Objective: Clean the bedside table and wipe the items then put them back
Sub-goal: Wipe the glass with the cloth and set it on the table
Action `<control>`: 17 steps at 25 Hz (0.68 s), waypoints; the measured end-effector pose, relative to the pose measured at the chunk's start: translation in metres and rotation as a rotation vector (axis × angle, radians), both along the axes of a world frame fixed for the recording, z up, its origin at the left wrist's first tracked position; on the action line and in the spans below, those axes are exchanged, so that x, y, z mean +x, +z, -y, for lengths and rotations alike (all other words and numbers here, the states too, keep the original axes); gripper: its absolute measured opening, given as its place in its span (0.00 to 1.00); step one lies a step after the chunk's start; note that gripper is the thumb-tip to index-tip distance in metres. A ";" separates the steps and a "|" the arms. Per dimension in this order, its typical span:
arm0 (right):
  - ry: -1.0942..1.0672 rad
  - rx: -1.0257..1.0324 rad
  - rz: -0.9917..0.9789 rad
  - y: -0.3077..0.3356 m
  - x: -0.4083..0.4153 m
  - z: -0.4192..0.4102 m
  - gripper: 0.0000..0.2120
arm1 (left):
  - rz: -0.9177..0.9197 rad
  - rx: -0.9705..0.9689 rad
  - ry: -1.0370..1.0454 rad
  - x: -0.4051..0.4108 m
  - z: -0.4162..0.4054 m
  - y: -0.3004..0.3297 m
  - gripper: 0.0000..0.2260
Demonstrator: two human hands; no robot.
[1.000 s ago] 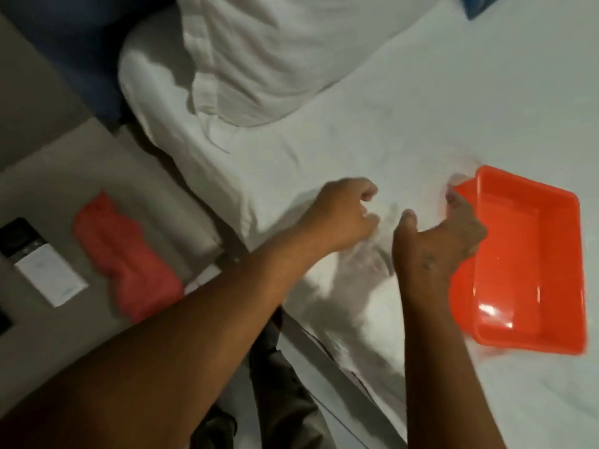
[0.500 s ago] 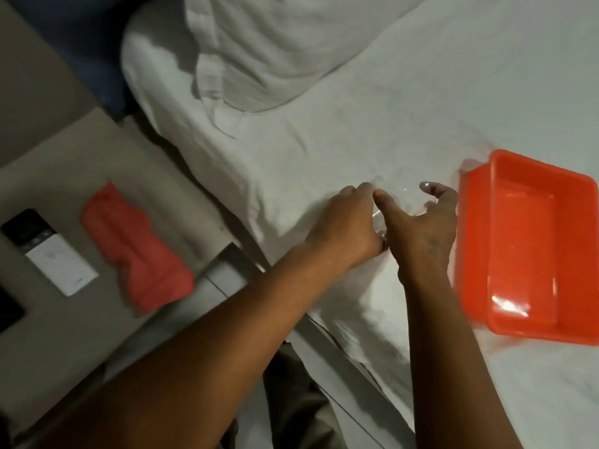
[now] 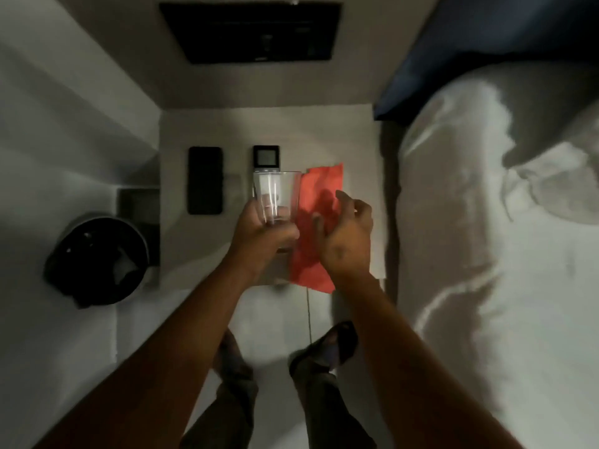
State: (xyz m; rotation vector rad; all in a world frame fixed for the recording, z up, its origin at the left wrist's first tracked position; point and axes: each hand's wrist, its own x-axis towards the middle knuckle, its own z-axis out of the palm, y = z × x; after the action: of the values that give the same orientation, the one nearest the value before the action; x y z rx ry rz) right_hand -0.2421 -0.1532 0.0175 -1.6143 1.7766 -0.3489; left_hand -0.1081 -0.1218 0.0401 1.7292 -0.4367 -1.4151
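My left hand [image 3: 259, 236] grips a clear drinking glass [image 3: 276, 196] by its base and holds it above the grey bedside table [image 3: 291, 131]. Beside it, my right hand [image 3: 345, 234] hovers with spread fingers over a red cloth [image 3: 319, 189] that lies on the table's right half. A black phone [image 3: 205, 179] lies flat on the table's left part. Behind the glass sits a remote with a dark screen [image 3: 265, 156], its lower part hidden by the glass.
A white bed [image 3: 486, 238] with a pillow [image 3: 551, 131] runs along the table's right side. A black waste bin [image 3: 97, 260] stands on the floor to the left. A dark panel [image 3: 256, 32] is on the wall behind. My feet [image 3: 324, 348] are below.
I have turned from the bed to the bedside table. My left hand now holds the glass that both hands were reaching for on the sheet. The orange tray is out of view.
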 end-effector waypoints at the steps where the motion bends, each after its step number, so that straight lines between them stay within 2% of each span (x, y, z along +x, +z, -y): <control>1: 0.119 0.036 -0.127 -0.016 0.010 0.004 0.27 | -0.057 0.012 0.066 0.012 -0.005 -0.006 0.25; 3: 0.259 0.083 -0.286 -0.036 0.019 0.011 0.27 | -0.136 0.017 0.145 0.026 -0.010 -0.014 0.26; 5: 0.171 0.163 -0.217 -0.044 0.018 0.025 0.23 | -0.206 0.012 0.211 0.032 -0.014 -0.020 0.25; 7: 0.007 0.223 0.034 -0.039 0.009 0.037 0.22 | -0.231 0.031 0.277 0.031 -0.013 -0.025 0.18; 8: 0.028 0.207 0.199 -0.029 0.011 0.034 0.21 | -0.232 0.049 0.298 0.029 -0.012 -0.026 0.14; 10: 0.223 0.121 0.478 0.002 0.022 0.006 0.20 | -0.257 0.087 0.293 0.017 -0.011 -0.026 0.13; 12: 0.408 -0.026 0.461 0.021 0.031 -0.013 0.19 | -0.292 0.092 0.235 0.003 -0.011 -0.024 0.11; 15: 0.242 -0.026 0.446 0.033 0.032 0.002 0.18 | -0.386 -0.008 0.189 -0.008 -0.014 -0.023 0.13; 17: 0.246 -0.039 0.429 0.045 0.035 0.008 0.18 | -0.444 -0.055 0.151 -0.006 -0.010 -0.013 0.12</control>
State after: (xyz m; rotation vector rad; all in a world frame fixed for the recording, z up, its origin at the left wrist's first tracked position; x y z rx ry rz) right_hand -0.2069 -0.1615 0.0629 -1.6181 1.2441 -0.5673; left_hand -0.1146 -0.1116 0.0273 1.3209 -0.0984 -1.6018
